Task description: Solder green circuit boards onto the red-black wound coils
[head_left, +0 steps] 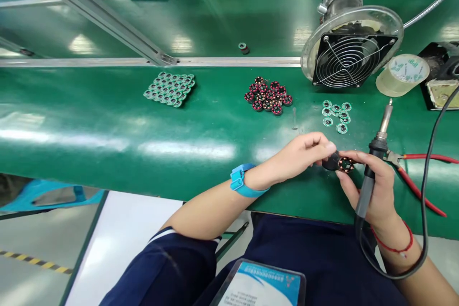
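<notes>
My left hand [301,157], with a blue strap on its wrist, is closed on a small black part [330,161]. Against that part's right end sits a round coil [346,165] with copper windings. My right hand [376,186] holds a soldering iron [366,192] between its fingers, tip pointing up and away from the coil. The thumb and index finger of the same hand touch the coil's right side. Just beyond my hands lie several loose round green circuit boards [336,111]. To their left is a pile of red and black coils [268,95].
A panel of joined round boards [169,89] lies at the left. Red-handled cutters [412,179] rest right of my hand. Behind stand a fan with a duct [346,64], a tape roll [402,76] and an iron stand [442,81]. The iron's cable loops over my right forearm.
</notes>
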{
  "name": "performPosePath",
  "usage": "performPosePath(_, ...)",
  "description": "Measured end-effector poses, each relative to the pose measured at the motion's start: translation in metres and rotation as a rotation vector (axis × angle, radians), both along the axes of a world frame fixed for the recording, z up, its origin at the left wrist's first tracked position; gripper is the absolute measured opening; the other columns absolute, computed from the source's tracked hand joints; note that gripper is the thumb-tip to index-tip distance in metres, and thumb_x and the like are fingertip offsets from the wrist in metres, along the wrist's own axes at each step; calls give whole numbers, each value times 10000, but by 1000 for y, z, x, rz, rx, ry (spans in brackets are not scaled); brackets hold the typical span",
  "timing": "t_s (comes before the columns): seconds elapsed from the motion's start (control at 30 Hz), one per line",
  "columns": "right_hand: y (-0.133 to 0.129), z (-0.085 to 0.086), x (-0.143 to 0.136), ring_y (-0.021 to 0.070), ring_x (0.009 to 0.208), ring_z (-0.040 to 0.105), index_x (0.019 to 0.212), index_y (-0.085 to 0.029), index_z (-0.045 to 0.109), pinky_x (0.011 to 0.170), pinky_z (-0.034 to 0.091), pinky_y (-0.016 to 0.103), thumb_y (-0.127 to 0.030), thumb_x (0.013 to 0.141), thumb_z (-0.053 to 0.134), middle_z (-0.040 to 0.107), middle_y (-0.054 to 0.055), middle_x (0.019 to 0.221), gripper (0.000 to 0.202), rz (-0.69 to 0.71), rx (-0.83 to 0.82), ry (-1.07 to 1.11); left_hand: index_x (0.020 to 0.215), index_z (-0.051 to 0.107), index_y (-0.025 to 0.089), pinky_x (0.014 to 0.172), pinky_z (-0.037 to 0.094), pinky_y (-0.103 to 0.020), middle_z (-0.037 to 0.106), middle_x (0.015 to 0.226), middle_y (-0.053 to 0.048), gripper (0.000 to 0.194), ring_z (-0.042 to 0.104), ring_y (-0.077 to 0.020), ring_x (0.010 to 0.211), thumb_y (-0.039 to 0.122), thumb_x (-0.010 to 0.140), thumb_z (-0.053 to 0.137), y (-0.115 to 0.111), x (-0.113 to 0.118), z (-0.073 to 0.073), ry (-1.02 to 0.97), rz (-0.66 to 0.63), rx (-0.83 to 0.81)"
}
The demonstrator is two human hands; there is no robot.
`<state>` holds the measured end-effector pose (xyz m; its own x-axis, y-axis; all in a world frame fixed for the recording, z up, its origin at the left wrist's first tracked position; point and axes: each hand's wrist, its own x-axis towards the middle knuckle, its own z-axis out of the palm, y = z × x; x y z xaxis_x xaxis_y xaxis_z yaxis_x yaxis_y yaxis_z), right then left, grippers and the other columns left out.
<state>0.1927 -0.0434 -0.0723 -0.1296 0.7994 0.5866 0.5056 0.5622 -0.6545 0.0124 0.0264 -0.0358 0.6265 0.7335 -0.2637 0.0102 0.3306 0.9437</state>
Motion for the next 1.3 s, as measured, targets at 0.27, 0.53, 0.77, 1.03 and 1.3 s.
performPosePath(0.27, -1, -10, 4, 225, 1021, 635, 1318, -238, 417, 872, 534, 418, -134, 808, 660, 624, 89, 1125, 574, -109, -126, -39, 697, 564, 113, 630, 374, -217, 533, 663, 17, 145, 473, -68, 639, 227, 783, 589, 1, -2, 0, 99, 9, 36)
performPosePath(0.53, 10, -12, 4, 253, 931, 593, 1219, -235, 486, 807, 507, 445, -222, 876, 566, 648, 74, 1061, 353, -36, -313, -282, 724, 536, 125, 583, 365, -212, 525, 663, 16, 146, 481, -73, 616, 239, 809, 570, 40, -21, 7, 230, 157, 258)
performPosePath(0.77, 5, -12, 6, 275, 1092, 552, 1317, -244, 422, 926, 474, 496, -208, 845, 569, 596, 87, 1226, 496, 3, -383, -231, 1015, 593, 122, 779, 431, -277, 570, 916, -46, 168, 531, -132, 820, 136, 852, 557, 67, 6, -25, 607, -53, 741)
performPosePath(1.03, 4, -8, 13, 209, 1061, 603, 1299, -243, 431, 928, 505, 413, -206, 872, 565, 633, 60, 1199, 450, -126, -255, -102, 901, 579, 121, 867, 412, -337, 545, 972, -71, 53, 491, -198, 944, 116, 852, 561, 71, 27, -35, 801, -160, 967)
performPosePath(1.3, 5, -7, 8, 236, 1072, 615, 1311, -229, 426, 886, 517, 441, -126, 843, 589, 645, 80, 1185, 506, -128, -57, -146, 944, 543, 109, 701, 442, -255, 548, 779, 1, 156, 525, -94, 718, 68, 797, 576, 54, 23, -26, 341, -24, 424)
